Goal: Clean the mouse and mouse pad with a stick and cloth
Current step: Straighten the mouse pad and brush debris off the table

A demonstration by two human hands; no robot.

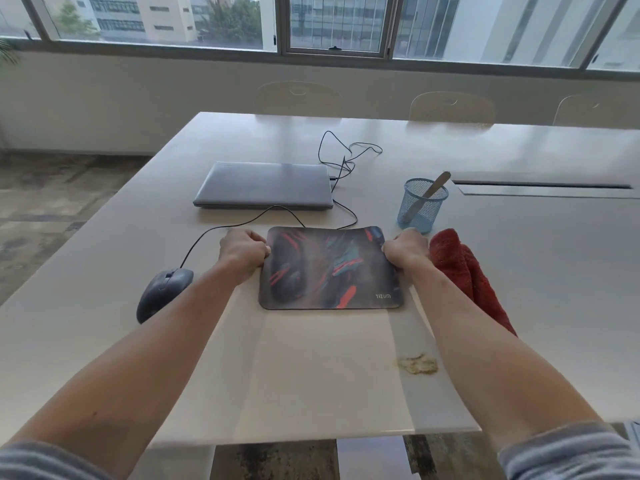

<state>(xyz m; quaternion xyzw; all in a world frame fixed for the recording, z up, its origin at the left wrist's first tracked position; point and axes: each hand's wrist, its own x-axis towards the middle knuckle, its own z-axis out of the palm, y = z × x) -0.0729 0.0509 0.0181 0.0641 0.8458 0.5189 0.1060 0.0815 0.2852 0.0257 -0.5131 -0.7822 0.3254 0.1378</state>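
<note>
1. Hands first: the left hand (244,250) is closed on the left edge of the mouse pad (329,268), and the right hand (407,252) is closed on its right edge, so the pad is held between the two grips. Whether it lies flat on the table (311,368) or is slightly raised I cannot tell; its far edge looks a little curled.

2. Mouse (164,289): it sits off the pad, outside the left grip and nearer the person, on the bare table. Its cable (221,228) runs away past the left hand toward the closed laptop (263,185) beyond both grips.

3. Cloth (464,268): the red cloth lies in a heap just outside the right grip, touching or nearly touching the right wrist. Neither hand holds it.

4. Stick (431,194): the flat wooden stick leans in the blue mesh cup (420,209), beyond the right hand. It is not in hand either.

5. Progress, as a judgement: the pad's surface shows no clear sign of wiping, and both tools lie unused, so cleaning appears barely begun or at a repositioning step. Wiping the pad and working the mouse with stick and cloth seem left to do.

6. A yellowish smear (417,365) marks the table on the near side of the right grip.
</note>
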